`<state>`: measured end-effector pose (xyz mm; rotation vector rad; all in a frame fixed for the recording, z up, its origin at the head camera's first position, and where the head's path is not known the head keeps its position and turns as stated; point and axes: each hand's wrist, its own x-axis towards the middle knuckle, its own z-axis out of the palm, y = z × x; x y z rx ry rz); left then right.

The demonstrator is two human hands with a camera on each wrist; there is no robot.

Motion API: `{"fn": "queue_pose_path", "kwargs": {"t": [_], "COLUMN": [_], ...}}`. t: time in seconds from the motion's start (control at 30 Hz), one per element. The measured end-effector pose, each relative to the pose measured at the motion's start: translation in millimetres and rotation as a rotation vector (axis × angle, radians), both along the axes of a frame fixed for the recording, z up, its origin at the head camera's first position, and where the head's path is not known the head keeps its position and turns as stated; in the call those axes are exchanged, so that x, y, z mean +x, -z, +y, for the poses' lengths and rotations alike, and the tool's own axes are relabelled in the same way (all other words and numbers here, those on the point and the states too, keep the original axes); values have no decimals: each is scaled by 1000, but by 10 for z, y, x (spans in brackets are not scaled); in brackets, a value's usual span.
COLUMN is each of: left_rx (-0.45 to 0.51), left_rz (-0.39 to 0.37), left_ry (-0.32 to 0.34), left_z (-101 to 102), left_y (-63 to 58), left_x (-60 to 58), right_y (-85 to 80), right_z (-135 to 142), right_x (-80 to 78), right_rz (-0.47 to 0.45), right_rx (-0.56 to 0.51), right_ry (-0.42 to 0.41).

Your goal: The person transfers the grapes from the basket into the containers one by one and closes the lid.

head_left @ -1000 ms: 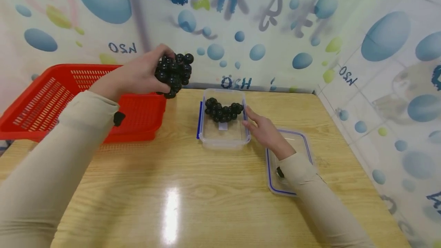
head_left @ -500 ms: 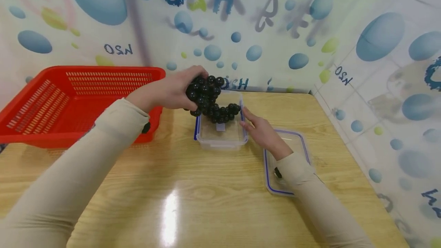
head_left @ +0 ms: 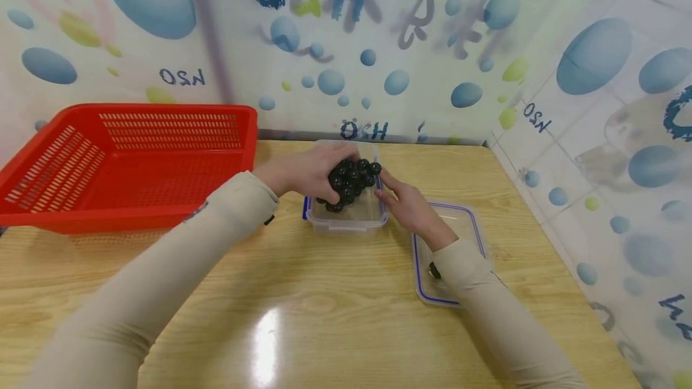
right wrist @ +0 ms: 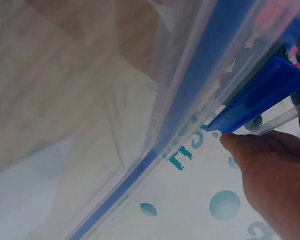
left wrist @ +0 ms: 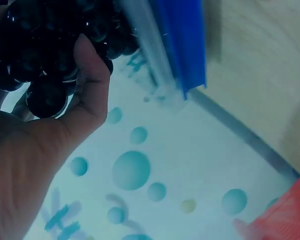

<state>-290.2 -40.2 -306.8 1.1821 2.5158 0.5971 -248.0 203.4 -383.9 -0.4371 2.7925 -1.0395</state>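
Note:
A bunch of black grapes [head_left: 348, 185] is in my left hand [head_left: 310, 173], thumb and fingers curled round it, over the clear plastic container [head_left: 348, 225]. The left wrist view shows the thumb pressed against the dark grapes [left wrist: 47, 95], with the container's blue side clip [left wrist: 182, 45] close by. More grapes lie in the container, largely hidden behind the held bunch. My right hand [head_left: 408, 206] touches the container's right wall with its fingers extended. In the right wrist view, its fingertips are at the blue clip [right wrist: 262, 95] on that side.
The clear lid with a blue seal [head_left: 449, 293] lies on the table, partly under my right forearm. A red slotted basket [head_left: 162, 167] stands at the left. Behind the wooden table [head_left: 335, 305] hangs a patterned sheet [head_left: 346, 47].
My left hand has carried the bunch of grapes from beside the red basket rightward and down into the container area. The right hand has stayed at the container's right wall.

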Motion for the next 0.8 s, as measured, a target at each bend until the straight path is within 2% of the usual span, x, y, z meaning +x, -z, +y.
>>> {"fn": "queue_pose_path", "kwargs": {"t": [0.1, 0.23, 0.47, 0.57, 0.7, 0.8], "left_rx": [-35, -99, -299, -360, -371, -354], "left_rz": [1, 19, 266, 329, 346, 298], "left_ry": [4, 10, 48, 50, 35, 34], "left_z": [12, 15, 118, 159, 170, 187], "left_y": [64, 89, 165, 192, 224, 238], "left_x": [-22, -13, 28, 44, 38, 16], "right_y": [10, 6, 3, -1, -12, -23], "right_z": [-2, 5, 8, 4, 7, 11], "right_x": [-5, -10, -16, -17, -18, -19], "right_rz": [6, 6, -26, -22, -15, -17], "right_rx": [2, 9, 21, 21, 15, 11], "right_ry": [-7, -16, 25, 25, 8, 9]}}
